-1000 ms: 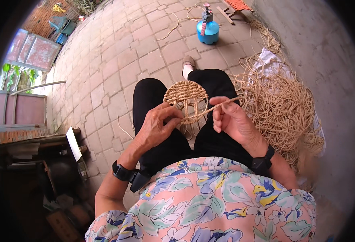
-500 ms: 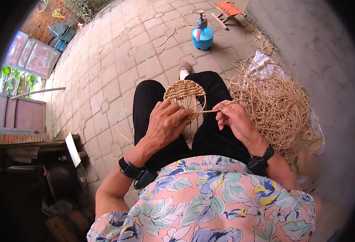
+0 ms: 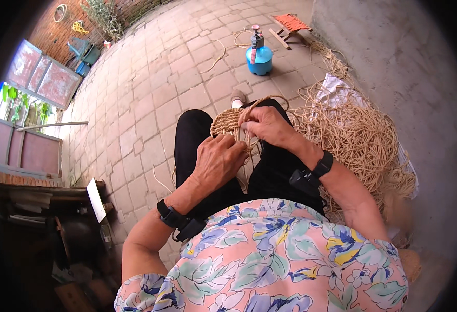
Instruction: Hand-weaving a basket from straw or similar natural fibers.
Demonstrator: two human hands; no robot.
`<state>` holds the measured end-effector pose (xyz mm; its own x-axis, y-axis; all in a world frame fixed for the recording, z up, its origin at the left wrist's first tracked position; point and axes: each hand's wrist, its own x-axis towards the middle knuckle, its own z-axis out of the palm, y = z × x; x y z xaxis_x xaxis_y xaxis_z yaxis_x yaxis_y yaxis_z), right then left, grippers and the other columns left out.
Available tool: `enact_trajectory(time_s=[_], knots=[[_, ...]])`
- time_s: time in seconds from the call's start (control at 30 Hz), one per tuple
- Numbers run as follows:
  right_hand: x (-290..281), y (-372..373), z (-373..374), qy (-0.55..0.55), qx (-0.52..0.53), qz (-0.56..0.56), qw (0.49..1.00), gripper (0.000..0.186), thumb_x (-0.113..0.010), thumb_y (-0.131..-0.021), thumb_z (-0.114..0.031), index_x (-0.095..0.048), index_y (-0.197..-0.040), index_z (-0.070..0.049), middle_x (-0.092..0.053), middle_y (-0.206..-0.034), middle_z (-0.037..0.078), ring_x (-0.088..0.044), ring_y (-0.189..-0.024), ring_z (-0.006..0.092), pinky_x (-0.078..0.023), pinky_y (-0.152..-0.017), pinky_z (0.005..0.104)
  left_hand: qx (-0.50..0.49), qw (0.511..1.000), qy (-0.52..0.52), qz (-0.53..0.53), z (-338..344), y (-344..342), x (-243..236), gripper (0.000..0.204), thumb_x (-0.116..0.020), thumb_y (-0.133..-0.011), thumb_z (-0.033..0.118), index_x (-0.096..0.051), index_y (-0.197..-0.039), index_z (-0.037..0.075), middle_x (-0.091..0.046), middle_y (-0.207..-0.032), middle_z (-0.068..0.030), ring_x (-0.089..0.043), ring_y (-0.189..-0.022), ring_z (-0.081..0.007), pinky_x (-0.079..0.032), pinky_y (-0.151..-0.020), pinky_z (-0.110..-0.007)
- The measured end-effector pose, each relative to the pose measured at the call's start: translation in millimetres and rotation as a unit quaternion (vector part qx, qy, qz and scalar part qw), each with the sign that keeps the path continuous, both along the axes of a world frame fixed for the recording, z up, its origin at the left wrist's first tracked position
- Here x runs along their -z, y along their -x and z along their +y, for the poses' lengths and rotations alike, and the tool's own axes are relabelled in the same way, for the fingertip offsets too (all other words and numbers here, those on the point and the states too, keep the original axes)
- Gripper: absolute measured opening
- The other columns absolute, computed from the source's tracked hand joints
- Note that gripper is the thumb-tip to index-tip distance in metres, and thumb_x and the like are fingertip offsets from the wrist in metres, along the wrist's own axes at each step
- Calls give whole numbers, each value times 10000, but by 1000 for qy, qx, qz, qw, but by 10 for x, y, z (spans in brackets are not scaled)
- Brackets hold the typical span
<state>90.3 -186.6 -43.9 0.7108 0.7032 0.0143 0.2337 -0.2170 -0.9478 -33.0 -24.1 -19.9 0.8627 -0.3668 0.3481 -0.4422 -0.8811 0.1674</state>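
A woven piece of tan straw rope (image 3: pixel 225 120) sits between my knees, its far part tightly woven and its near part showing bare lengthwise strands. My left hand (image 3: pixel 219 162) is closed around the near end of this piece. Over its right side, my right hand (image 3: pixel 268 125) pinches a rope (image 3: pixel 266 99) that loops up and away to the right, toward the pile. My right fingertips touch the strands, and the hand hides the right half of the weave.
A large tangled heap of rope (image 3: pixel 358 130) lies at my right with a white sack (image 3: pixel 335 89) in it. Ahead stand a blue pump sprayer (image 3: pixel 259 60) and a folding stool (image 3: pixel 290 23) with an orange seat. Dark shelving (image 3: pixel 46 223) is at the near left.
My right hand has moved left and away from me, from pulling the rope out sideways to the right edge of the weave. The rope now arches above it. My left hand stays nearly in place.
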Motion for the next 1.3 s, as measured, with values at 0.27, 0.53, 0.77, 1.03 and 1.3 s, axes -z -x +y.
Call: enact_trajectory(time_s=[0.27,0.53,0.77,1.03,1.3], knots=[[105,433,-421,14,109,128,986,269,-685,-903,-204,-525,-1027,-27,-637,-771,90,-656,-622,165,-494,-487,296,-68,969,-13,236,-6,-155,-246,212,-700,-837,266,-725,-993,125,-720,-804,-94,-698,-750,-295,-537,-643,-410],[411,582,-387,-325,87,496,801,317,-663,-911,-158,-459,-1144,-88,-587,-932,62,-628,-655,129,-511,-587,273,-34,950,8,310,73,-251,-269,243,-694,-851,306,-733,-1026,142,-733,-837,-95,-710,-783,-278,-547,-711,-371],[599,664,-322,-425,85,547,716,259,-577,-972,-274,-517,-1151,-97,-651,-986,103,-557,-615,140,-431,-539,284,-55,979,48,192,-17,-146,-278,213,-722,-845,288,-741,-952,105,-694,-837,-87,-688,-771,-282,-528,-682,-370],[608,641,-298,-404,53,566,717,432,-511,-1004,-499,-538,-1150,-94,-683,-999,71,-514,-521,143,-405,-512,294,-31,995,71,55,-230,-268,-184,130,-705,-827,187,-732,-890,76,-630,-832,-83,-650,-713,-303,-502,-615,-399],[590,663,-280,-395,57,557,729,434,-508,-1006,-510,-537,-1150,-102,-689,-978,68,-524,-514,141,-427,-511,292,76,960,-114,242,-78,-689,-368,144,-659,-793,167,-750,-901,140,-648,-791,-82,-663,-742,-315,-510,-613,-406]])
